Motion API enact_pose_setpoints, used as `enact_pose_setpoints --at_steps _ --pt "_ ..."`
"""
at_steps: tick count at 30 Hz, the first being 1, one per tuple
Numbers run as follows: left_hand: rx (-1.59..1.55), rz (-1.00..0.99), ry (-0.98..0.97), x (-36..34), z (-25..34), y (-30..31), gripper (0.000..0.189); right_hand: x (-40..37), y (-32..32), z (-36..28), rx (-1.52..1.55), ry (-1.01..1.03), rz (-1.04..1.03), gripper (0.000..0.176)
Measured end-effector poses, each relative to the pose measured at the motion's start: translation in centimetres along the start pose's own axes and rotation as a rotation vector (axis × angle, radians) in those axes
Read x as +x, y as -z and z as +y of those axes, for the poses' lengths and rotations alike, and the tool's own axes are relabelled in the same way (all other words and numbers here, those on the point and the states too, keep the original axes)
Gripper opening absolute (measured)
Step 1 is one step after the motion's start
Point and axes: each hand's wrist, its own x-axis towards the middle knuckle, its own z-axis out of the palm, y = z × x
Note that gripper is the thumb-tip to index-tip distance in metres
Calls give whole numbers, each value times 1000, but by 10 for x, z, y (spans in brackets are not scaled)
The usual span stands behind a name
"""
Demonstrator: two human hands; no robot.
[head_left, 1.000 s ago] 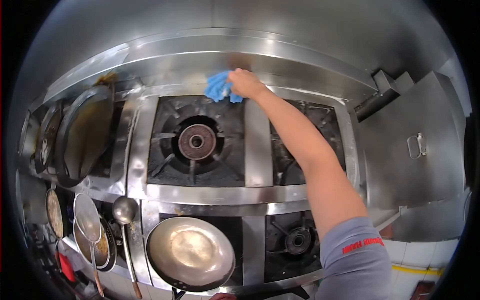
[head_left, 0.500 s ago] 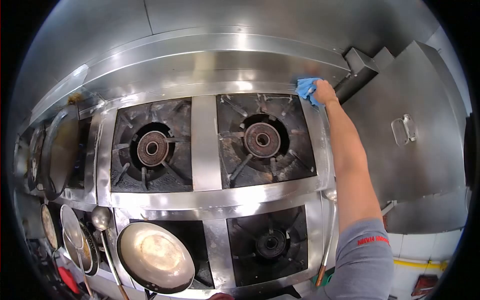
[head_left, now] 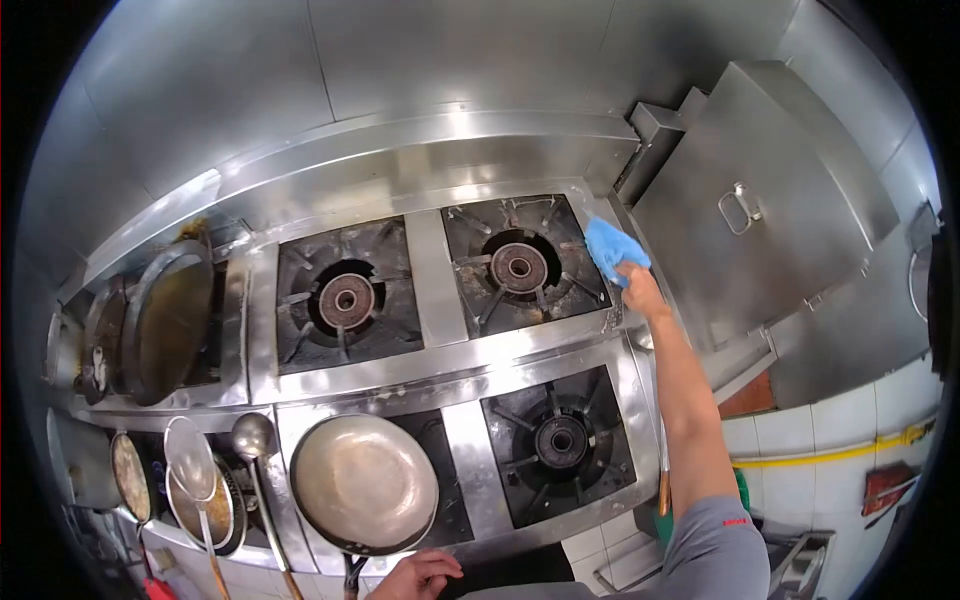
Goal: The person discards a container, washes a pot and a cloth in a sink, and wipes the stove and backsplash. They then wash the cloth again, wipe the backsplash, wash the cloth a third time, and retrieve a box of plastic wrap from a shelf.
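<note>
My right hand (head_left: 643,290) is closed on a bunched blue cloth (head_left: 614,250). The cloth lies against the steel strip at the right edge of the back right burner (head_left: 519,267). Low in the view, my left hand (head_left: 415,577) is by the front of the stove, its fingers loosely bent and holding nothing that I can see. Close to it are the handle and rim of a wide pan (head_left: 366,484), which sits over the front left burner. The back left burner (head_left: 346,300) has nothing on its grate.
Dark pans (head_left: 172,325) lean at the far left. A ladle (head_left: 254,437) and a mesh strainer (head_left: 191,458) lie left of the wide pan. A steel cabinet with a handle (head_left: 740,209) stands at the right. Beneath it, a yellow pipe (head_left: 830,452) runs along the tiles.
My right hand has drawn the blue cloth from the back right corner toward me along the side strip. My left hand has come into view at the bottom. The camera view has shifted.
</note>
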Motion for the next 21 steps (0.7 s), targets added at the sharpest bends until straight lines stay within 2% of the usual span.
enact_pose_setpoints --at_steps 2,4,6,8,10,12,14,16,17,19,20,21 --pt "90 12 -148 -18 0 10 31 -31 10 -6 204 -250 -131 49" --pt "136 28 -178 -35 5 13 31 -66 13 -6 358 -493 70 42" --pt "141 42 -110 -49 14 15 32 -107 34 -19 1089 -750 202 42" --pt "197 88 -146 -60 -6 13 31 -166 53 -54 1482 -653 441 42" --pt "309 125 -164 -67 -4 7 29 -239 72 -92 1898 -789 516 52" --pt "356 116 -219 -69 -5 -1 24 -312 93 -138 2038 -789 610 53" --pt "509 78 -268 -64 2 -11 22 -411 81 -148 2051 -827 645 58" --pt "556 -28 -350 -55 15 -29 20 -497 86 -182 2120 -946 775 58" --pt "611 -67 -371 -50 20 -40 20 -537 92 -198 2097 -961 871 58" --pt "704 -169 -451 -38 36 -69 20 -622 105 -233 2113 -1136 955 56" --pt "775 -253 -467 -31 41 -86 20 -667 106 -248 2077 -1160 1097 56" --pt "821 -310 -514 -26 49 -106 21 -711 106 -261 1966 -1164 1088 54"
